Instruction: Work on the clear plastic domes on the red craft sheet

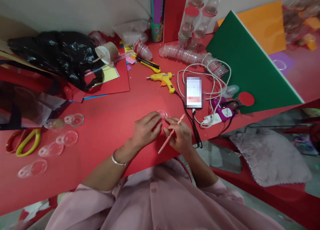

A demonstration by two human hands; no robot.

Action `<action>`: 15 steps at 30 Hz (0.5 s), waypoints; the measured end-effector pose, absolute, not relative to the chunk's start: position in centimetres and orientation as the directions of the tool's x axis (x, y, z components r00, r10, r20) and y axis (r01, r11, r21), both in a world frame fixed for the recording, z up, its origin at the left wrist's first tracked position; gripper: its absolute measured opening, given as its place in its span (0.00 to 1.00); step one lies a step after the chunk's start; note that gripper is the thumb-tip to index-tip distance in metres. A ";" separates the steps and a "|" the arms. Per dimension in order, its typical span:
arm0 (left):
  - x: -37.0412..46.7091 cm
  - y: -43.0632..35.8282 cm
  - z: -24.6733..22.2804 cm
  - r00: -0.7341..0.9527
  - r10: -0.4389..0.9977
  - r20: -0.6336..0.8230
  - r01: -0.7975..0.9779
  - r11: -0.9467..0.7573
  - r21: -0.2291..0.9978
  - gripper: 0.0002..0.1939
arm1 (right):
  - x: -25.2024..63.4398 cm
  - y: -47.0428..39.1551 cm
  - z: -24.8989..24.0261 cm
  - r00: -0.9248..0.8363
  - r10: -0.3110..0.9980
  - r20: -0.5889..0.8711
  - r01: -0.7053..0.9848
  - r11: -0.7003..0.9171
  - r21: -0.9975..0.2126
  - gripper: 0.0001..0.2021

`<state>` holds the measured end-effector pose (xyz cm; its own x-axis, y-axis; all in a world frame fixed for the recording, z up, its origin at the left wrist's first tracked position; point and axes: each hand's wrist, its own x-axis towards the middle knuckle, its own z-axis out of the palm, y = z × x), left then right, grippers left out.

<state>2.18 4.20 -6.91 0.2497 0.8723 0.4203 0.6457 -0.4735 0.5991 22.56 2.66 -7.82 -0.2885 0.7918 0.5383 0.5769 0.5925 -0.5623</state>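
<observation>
My left hand (147, 129) is over the red table with its fingers closed on the edge of a small clear plastic disc (163, 114), which looks like a cup lid. Between the fingers of my right hand (182, 136) sits a slim pink pencil (166, 142), slanting from upper right to lower left. The fingertips of that hand also reach the disc's right side. Both hands partly cover the disc. A yellow glue gun (163, 79) lies beyond the hands, and a phone (194, 91) with a lit screen is to their right.
Clear lid-like pieces (51, 149) and scissors (27, 142) lie on the left. Behind are a black plastic bag (60, 56), a yellow cutter (148, 64) and stacked plastic cups (183, 55). White cable (228, 75) loops before a green board (247, 63) at right.
</observation>
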 end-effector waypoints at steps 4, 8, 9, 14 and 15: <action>2.2 4.3 -6.8 0.293 0.843 0.451 0.671 -0.517 0.531 0.15 | 22.6 2.7 -8.0 -0.234 0.828 0.510 0.621 0.531 -0.577 0.02; 2.2 4.2 -6.8 0.341 0.835 0.431 0.705 -0.531 0.470 0.17 | 22.5 2.8 -8.1 -0.194 0.872 0.449 0.673 0.451 -0.586 0.01; 2.2 4.1 -6.8 0.353 0.837 0.418 0.717 -0.529 0.453 0.17 | 22.5 2.8 -8.1 -0.195 0.877 0.440 0.681 0.443 -0.583 0.01; 2.2 4.0 -6.7 0.383 0.856 0.348 0.742 -0.509 0.436 0.20 | 22.5 3.0 -8.0 -0.223 0.882 0.416 0.703 0.441 -0.558 0.01; 2.2 4.0 -6.7 0.381 0.865 0.328 0.746 -0.497 0.444 0.21 | 22.6 3.0 -8.1 -0.227 0.883 0.410 0.703 0.440 -0.559 0.01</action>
<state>2.15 3.97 -6.72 0.3808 0.8646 0.3277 0.7457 -0.4967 0.4440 22.57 3.00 -8.06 -0.2273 0.8832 0.4102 0.7030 0.4403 -0.5585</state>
